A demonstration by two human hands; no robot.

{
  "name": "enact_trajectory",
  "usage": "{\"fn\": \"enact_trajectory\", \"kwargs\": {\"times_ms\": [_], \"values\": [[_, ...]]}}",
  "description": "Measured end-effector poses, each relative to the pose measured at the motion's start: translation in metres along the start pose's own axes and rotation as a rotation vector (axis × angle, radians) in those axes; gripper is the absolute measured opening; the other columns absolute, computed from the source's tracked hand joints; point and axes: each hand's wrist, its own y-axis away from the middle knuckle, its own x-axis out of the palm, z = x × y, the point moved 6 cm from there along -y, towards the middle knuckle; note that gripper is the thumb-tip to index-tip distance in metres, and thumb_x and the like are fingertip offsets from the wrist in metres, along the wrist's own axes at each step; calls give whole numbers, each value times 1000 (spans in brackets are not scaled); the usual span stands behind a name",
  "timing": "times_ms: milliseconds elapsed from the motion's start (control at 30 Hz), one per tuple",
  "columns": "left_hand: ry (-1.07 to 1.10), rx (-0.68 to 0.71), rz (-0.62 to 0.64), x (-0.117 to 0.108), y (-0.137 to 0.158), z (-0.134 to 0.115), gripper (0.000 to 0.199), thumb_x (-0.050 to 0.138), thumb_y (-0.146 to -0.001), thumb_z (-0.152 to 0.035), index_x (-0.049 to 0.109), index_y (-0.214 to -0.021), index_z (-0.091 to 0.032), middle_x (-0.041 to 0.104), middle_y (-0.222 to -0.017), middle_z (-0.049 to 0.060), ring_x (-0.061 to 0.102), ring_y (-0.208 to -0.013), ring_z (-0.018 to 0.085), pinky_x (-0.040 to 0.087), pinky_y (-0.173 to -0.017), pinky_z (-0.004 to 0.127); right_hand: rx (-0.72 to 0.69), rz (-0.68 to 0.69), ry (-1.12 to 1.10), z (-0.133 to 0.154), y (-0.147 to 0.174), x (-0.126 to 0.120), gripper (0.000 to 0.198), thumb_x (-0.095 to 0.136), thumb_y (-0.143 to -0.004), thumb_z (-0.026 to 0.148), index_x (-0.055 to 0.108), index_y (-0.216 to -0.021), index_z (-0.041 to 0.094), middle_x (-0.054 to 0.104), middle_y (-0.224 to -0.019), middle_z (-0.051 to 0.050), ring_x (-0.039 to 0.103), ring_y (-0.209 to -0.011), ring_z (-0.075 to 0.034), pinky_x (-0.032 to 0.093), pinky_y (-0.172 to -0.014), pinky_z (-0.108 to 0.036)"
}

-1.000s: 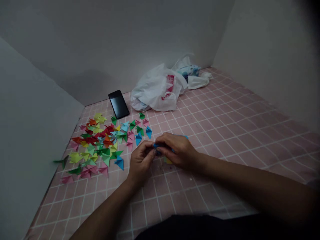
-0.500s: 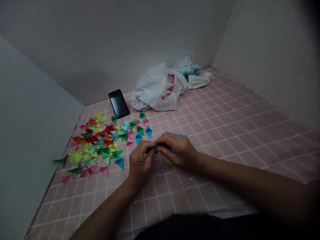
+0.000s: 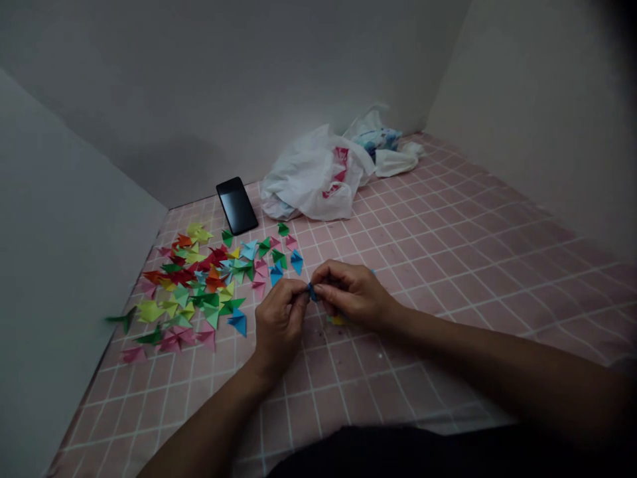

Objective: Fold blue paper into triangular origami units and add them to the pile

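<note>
Between the fingertips of both hands is a small folded piece of blue paper (image 3: pixel 312 291), mostly covered by the fingers. My left hand (image 3: pixel 281 318) pinches it from the left with thumb and forefinger. From the right, my right hand (image 3: pixel 355 295) closes on it, fingers curled. Yellow paper (image 3: pixel 338 320) shows partly beneath my right hand, and a sliver of blue peeks out behind it. Left of my hands lie many folded paper cranes in several colours, among them a blue paper crane (image 3: pixel 237 322) close to my left wrist and another blue crane (image 3: pixel 296 261) farther back.
A black phone (image 3: pixel 237 206) lies behind the cranes. White plastic bags (image 3: pixel 318 176) rest by the back wall. A pink checked cloth (image 3: pixel 448 245) covers the surface, with walls at left, back and right. One green crane (image 3: pixel 124 320) sits at the left edge.
My right hand has shifted slightly left and turned, its fingers more curled over the blue paper. My left hand has barely moved. The cranes lie as before.
</note>
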Motion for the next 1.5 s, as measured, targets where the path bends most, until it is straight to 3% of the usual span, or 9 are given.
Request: {"fn": "enact_trajectory", "kwargs": {"times_ms": [333, 467, 733, 933, 1133, 1500], "values": [[-43, 60, -7, -1, 0, -7, 12, 60, -91, -11, 68, -90, -20, 67, -81, 3, 64, -76, 16, 50, -72, 27, -338, -63, 392, 20, 4, -2, 9, 57, -94, 14, 62, -87, 16, 68, -76, -1, 60, -66, -11, 46, -62, -23], [-49, 73, -1, -1, -1, -8, 14, 59, -91, -11, 69, -91, -21, 68, -82, 3, 65, -77, 17, 50, -72, 28, -413, -78, 478, 25, 7, -1, 12, 55, -96, 13, 62, -87, 15, 68, -78, -3, 61, -68, -13, 47, -64, -24], [-112, 95, 14, 2, 1, -6, 12, 58, -94, -10, 65, -93, -19, 65, -82, 2, 64, -77, 15, 50, -70, 25, -409, -48, 512, 20, 6, 1, 12, 54, -98, 16, 63, -89, 16, 69, -79, -3, 62, -70, -14, 47, -66, -25], [-200, 231, 1, 2, 1, -14, 13, 56, -94, -6, 63, -94, -18, 65, -83, 2, 63, -78, 15, 50, -72, 26, -427, -60, 492, 24, 7, 1, 12, 57, -96, 15, 60, -85, 16, 67, -76, -3, 60, -68, -13, 45, -63, -24], [-150, 175, 10, 2, 1, -11, 14, 58, -92, -5, 62, -93, -18, 64, -81, 1, 63, -76, 14, 50, -69, 23, -386, -62, 454, 21, 5, 0, 10, 58, -93, 11, 60, -85, 16, 65, -75, -2, 58, -65, -12, 44, -61, -23], [-190, 226, -21, 1, 2, -14, 14, 58, -92, -4, 61, -93, -17, 65, -84, 2, 64, -78, 13, 52, -71, 24, -376, -75, 437, 24, 6, 1, 11, 55, -90, 7, 59, -84, 15, 63, -74, -2, 57, -66, -12, 44, -63, -23]]}}
